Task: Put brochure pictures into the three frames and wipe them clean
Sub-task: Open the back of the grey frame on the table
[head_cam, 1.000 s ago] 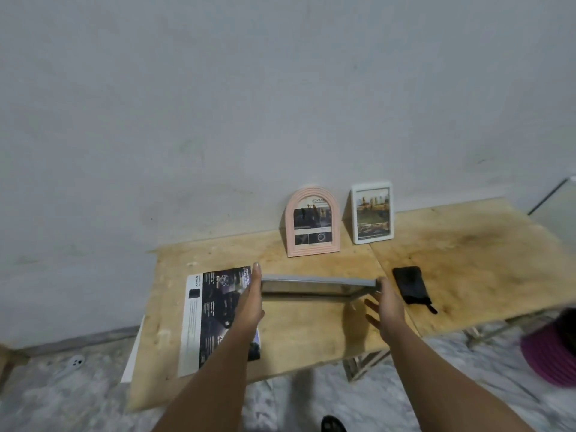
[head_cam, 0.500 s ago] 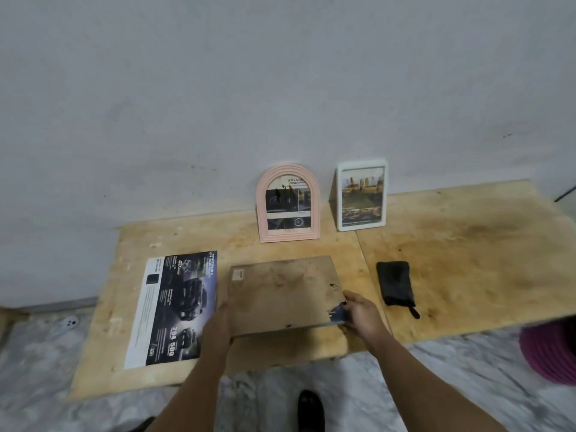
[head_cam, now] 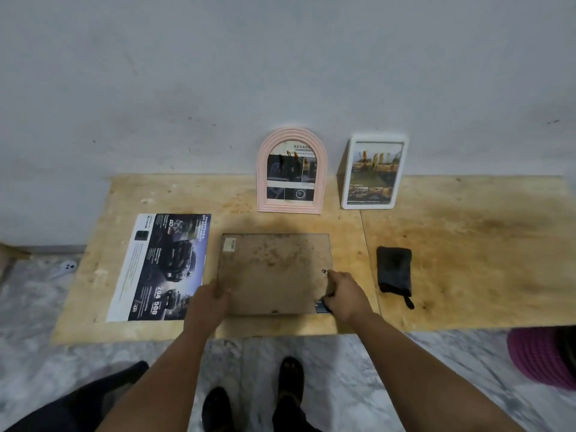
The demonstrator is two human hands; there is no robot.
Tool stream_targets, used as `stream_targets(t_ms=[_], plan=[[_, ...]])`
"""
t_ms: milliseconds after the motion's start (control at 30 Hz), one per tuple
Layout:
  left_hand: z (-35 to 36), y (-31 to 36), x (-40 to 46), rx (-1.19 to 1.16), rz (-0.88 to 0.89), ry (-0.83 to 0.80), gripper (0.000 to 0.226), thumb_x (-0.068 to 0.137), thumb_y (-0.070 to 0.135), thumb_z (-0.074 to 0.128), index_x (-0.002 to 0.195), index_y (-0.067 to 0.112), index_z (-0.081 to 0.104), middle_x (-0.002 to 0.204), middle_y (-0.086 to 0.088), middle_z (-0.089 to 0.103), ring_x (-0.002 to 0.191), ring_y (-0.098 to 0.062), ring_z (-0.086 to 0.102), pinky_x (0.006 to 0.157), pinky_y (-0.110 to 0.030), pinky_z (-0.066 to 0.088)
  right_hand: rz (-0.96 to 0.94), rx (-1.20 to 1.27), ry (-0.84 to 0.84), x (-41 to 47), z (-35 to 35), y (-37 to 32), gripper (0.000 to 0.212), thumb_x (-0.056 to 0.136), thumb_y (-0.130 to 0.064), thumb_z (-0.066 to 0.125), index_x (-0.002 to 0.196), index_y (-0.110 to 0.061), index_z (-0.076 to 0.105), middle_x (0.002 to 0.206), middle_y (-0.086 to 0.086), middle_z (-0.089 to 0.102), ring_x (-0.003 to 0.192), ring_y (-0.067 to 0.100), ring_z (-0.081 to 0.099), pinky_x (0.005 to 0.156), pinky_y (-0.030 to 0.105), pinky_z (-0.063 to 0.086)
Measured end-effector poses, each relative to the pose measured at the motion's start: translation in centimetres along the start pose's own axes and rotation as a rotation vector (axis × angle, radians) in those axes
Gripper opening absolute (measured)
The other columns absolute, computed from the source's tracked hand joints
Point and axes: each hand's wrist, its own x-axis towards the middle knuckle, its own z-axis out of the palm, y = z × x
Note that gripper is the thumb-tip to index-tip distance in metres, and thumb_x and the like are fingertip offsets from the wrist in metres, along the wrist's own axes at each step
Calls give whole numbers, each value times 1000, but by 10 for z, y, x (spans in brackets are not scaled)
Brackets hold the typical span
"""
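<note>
Frame (head_cam: 274, 272) lies face down at centre of the tabletop (head_cam: 467, 244), backing board up. Left hand (head_cam: 207, 302) fingers curl over its lower-left edge; right hand (head_cam: 344, 294) fingers pinch its lower-right corner. Brochure (head_cam: 165, 266) lies flat just left of it.

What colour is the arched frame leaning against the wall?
Pale pink; the arched frame shows best in the head view.

A brown-backed frame (head_cam: 276, 272) lies face down at the near edge. The brochure (head_cam: 165, 266) lies flat to its left. A pink arched frame (head_cam: 292, 171) and a white frame (head_cam: 372, 173) stand filled at the far wall. A black cloth (head_cam: 394, 272) lies to the right.
</note>
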Motion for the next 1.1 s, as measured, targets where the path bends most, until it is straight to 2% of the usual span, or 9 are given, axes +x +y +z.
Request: stream_targets(t_ms=[100, 267, 433, 600, 700, 767, 833, 1000, 1100], plan=[[1, -4, 2, 90, 31, -9, 35, 98, 23, 58, 125, 2, 61, 125, -20, 58, 115, -42, 60, 92, -43, 48, -25, -196, -28, 8, -3, 3, 79, 86, -26, 74, 153, -17, 35, 139, 7, 46, 107, 31, 63, 85, 41, 56], [2, -7, 4, 194, 90, -3, 46, 98, 24, 59, 139, 4, 55, 131, -19, 51, 113, -43, 60, 93, -46, 48, -71, -396, -59, 18, -11, -1, 72, 83, -31, 75, 147, -21, 42, 142, 6, 39, 111, 33, 61, 76, 39, 55], [3, -6, 8, 205, 87, -12, 45, 96, 22, 60, 135, 1, 57, 134, -19, 49, 113, -43, 60, 94, -44, 47, -143, -552, -17, 23, -15, -3, 65, 85, -25, 75, 143, -20, 47, 145, 6, 45, 117, 31, 60, 82, 39, 55], [2, -10, 14, 211, 95, -30, 41, 97, 24, 60, 129, -2, 60, 131, -19, 49, 111, -42, 60, 95, -46, 50, -164, -663, 22, 20, -13, -9, 64, 83, -20, 73, 139, -17, 43, 134, 7, 51, 114, 29, 59, 82, 41, 48], [1, -8, 14, 203, 104, -23, 24, 95, 24, 61, 102, 2, 61, 121, -18, 50, 104, -41, 61, 92, -47, 51, -167, -731, 37, 20, -10, -13, 73, 83, -14, 71, 145, -13, 33, 134, 10, 50, 113, 32, 60, 82, 44, 49], [1, -6, 12, 205, 109, -16, 22, 94, 25, 62, 82, 12, 48, 109, -14, 49, 94, -40, 61, 88, -47, 52, -165, -768, 35, 22, -10, -15, 73, 83, -12, 70, 146, -9, 32, 135, 12, 50, 112, 33, 60, 82, 45, 48], [3, -6, 8, 206, 116, -12, 29, 93, 27, 62, 76, 19, 40, 104, -10, 46, 88, -37, 59, 84, -45, 52, -177, -821, 34, 24, -7, -14, 68, 84, -12, 68, 144, -5, 37, 133, 14, 51, 111, 34, 60, 82, 44, 47], [5, -7, 11, 201, 121, -23, 33, 93, 28, 61, 72, 22, 37, 103, -9, 46, 87, -37, 60, 81, -43, 51, -222, -918, 27, 24, -5, -15, 57, 88, -13, 62, 140, 0, 43, 126, 17, 58, 102, 35, 64, 73, 42, 40], [-6, -1, 14, 167, 151, -14, 39, 93, 25, 61, 66, 23, 33, 98, -13, 45, 77, -33, 54, 77, -41, 48, -221, -906, 50, 21, -17, -25, 55, 87, -16, 61, 138, -1, 45, 127, 18, 58, 107, 36, 60, 76, 44, 42]])
